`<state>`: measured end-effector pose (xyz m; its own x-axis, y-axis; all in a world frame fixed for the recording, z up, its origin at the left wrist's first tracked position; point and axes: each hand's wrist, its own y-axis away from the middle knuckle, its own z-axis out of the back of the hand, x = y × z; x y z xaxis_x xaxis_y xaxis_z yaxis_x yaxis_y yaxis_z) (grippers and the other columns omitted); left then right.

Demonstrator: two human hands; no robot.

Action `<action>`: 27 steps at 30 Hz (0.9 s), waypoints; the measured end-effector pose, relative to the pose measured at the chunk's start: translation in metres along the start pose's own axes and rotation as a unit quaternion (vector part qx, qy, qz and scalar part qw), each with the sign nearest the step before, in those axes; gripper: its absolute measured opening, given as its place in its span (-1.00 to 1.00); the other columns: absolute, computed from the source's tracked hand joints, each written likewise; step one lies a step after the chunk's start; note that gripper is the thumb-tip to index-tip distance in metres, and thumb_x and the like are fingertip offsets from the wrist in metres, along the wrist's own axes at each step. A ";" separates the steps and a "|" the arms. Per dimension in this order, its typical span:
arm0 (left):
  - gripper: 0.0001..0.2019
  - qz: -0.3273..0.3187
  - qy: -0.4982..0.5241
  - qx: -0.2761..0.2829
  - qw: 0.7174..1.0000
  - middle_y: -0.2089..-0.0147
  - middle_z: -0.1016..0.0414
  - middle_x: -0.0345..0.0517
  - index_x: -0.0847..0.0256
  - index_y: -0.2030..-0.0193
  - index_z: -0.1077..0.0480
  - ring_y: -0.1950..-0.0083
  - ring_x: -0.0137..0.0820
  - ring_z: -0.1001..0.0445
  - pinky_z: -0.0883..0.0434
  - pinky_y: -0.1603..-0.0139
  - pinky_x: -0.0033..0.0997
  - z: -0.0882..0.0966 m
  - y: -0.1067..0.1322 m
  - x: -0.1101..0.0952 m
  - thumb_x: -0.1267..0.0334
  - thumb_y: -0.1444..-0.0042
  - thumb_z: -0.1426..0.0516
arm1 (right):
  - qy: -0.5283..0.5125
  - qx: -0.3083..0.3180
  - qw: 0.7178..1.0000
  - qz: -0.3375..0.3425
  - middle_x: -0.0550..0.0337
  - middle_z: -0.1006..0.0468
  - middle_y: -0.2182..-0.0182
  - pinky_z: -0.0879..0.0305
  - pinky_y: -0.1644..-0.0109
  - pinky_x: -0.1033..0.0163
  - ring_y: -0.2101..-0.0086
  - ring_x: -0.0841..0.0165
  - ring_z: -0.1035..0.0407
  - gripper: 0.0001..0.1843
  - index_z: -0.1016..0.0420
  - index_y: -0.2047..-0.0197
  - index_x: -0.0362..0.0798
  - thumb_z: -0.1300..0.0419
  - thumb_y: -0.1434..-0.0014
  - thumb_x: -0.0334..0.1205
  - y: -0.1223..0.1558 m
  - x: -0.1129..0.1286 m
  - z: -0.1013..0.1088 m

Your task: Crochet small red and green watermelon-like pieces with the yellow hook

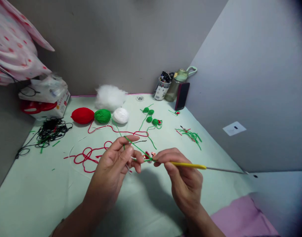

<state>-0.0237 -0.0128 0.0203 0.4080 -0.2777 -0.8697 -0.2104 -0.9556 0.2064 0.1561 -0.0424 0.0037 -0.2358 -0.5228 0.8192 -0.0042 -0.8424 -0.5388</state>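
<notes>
"In the head view, what is the right hand (184, 177) doing?"

"It is closed around the yellow-handled hook (190, 165), thumb below and fingers above. The handle sticks out to the right of the grip, and a thin metal shaft runs on from it. The other end passes under the fingertips."

"And the left hand (113, 161)?"

"Its fingers are curled, holding green yarn (138, 147). The strand goes over the raised index finger and slants down, taut, to the right fingertips. The thumb lies in against the fingers; whether it pinches anything else, I can't tell."

"Where is the small red-and-white piece (148, 154), then?"

"Between the two hands, just left of the right fingertips and just right of the left hand's bent fingers. The taut strand meets the work right beside it. It is partly hidden, so I can't make out its shape."

"What lies beyond the hands?"

"A red yarn ball (83, 115), a green yarn ball (102, 116) and a white yarn ball (120, 115) sit in a row, with fluffy white stuffing (110, 96) behind them. Right of the row lie small green balls (149, 119) with loose tails. Loose red yarn (85, 159) loops beside the left hand, and green scraps (191, 135) lie farther right on the pale green tabletop (42, 200)."
</notes>
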 end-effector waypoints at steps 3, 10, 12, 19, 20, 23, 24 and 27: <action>-0.80 -0.024 -0.021 0.001 0.999 0.47 -0.39 -0.32 0.10 -0.04 -0.51 0.44 -0.47 -0.41 -0.44 0.31 -0.48 -0.002 0.001 0.006 0.12 -0.37 -0.21 | -0.037 -0.031 0.998 -0.037 0.20 -0.63 0.27 -0.52 0.15 0.21 0.26 0.37 -0.54 -0.77 -0.62 0.11 0.03 -0.13 -0.48 -0.37 0.001 0.000 -0.007; -0.55 -0.248 -0.342 0.002 0.906 0.29 -0.44 -0.32 0.00 -0.20 -0.47 0.19 -0.41 -0.54 -0.54 -0.05 -0.39 0.002 0.001 0.023 0.42 -0.20 -0.31 | -0.051 -0.079 0.993 -0.076 0.21 -0.63 0.25 -0.52 0.22 0.28 0.30 0.41 -0.54 -0.79 -0.63 0.13 0.04 -0.16 -0.47 -0.34 0.005 -0.001 -0.014; -0.51 -0.312 -0.408 0.006 0.858 0.29 -0.46 -0.30 0.00 -0.27 -0.43 0.21 -0.42 -0.54 -0.55 0.01 -0.45 0.003 0.000 0.024 0.46 -0.24 -0.26 | -0.032 -0.085 0.994 -0.067 0.20 -0.64 0.24 -0.51 0.21 0.27 0.28 0.39 -0.53 -0.78 -0.63 0.12 0.04 -0.15 -0.47 -0.36 0.005 -0.002 -0.015; -0.52 -0.335 -0.467 0.032 0.818 0.14 -0.57 -0.13 0.05 -0.37 -0.40 0.21 -0.36 -0.53 -0.56 0.14 -0.43 0.005 -0.003 0.016 0.37 -0.34 -0.22 | 0.032 -0.079 0.996 0.005 0.17 -0.65 0.23 -0.49 0.16 0.19 0.24 0.34 -0.51 -0.73 -0.61 0.05 0.04 -0.14 -0.43 -0.47 0.007 -0.001 -0.017; -0.54 -0.324 -0.465 0.033 0.824 0.15 -0.58 -0.12 0.07 -0.36 -0.42 0.21 -0.35 -0.53 -0.56 0.13 -0.40 0.005 -0.004 0.015 0.35 -0.34 -0.22 | 0.038 -0.074 0.996 0.018 0.16 -0.65 0.22 -0.49 0.14 0.16 0.23 0.32 -0.51 -0.72 -0.60 0.03 0.04 -0.14 -0.42 -0.49 0.008 -0.001 -0.017; -0.61 -0.300 -0.464 0.046 0.832 0.14 -0.62 -0.06 0.14 -0.29 -0.49 0.16 -0.29 -0.54 -0.55 0.06 -0.29 0.007 -0.004 0.012 0.32 -0.34 -0.21 | 0.051 -0.058 0.996 0.047 0.13 -0.66 0.21 -0.50 0.13 0.13 0.20 0.29 -0.52 -0.69 -0.59 -0.01 0.03 -0.13 -0.41 -0.51 0.010 0.000 -0.017; -0.62 -0.289 -0.466 0.058 0.834 0.10 -0.64 -0.04 0.13 -0.27 -0.51 0.13 -0.26 -0.55 -0.54 0.01 -0.24 0.007 -0.004 0.011 0.31 -0.34 -0.21 | 0.052 -0.055 0.996 0.052 0.13 -0.67 0.21 -0.50 0.13 0.13 0.20 0.29 -0.52 -0.69 -0.59 -0.01 0.03 -0.13 -0.41 -0.52 0.011 0.001 -0.016; -0.60 -0.219 -0.461 0.091 0.855 -0.02 -0.68 -0.04 0.05 -0.27 -0.52 0.02 -0.20 -0.56 -0.50 -0.11 -0.13 0.008 -0.003 0.007 0.26 -0.30 -0.22 | 0.040 -0.046 0.997 0.048 0.13 -0.68 0.22 -0.51 0.12 0.14 0.19 0.29 -0.54 -0.72 -0.61 0.00 0.03 -0.14 -0.43 -0.48 0.009 0.002 -0.014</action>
<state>-0.0276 -0.0110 0.0100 -0.3724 0.3780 -0.8476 -0.3855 -0.8938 -0.2293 0.1422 -0.0489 -0.0018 -0.3160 -0.5853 0.7467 -0.0662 -0.7715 -0.6328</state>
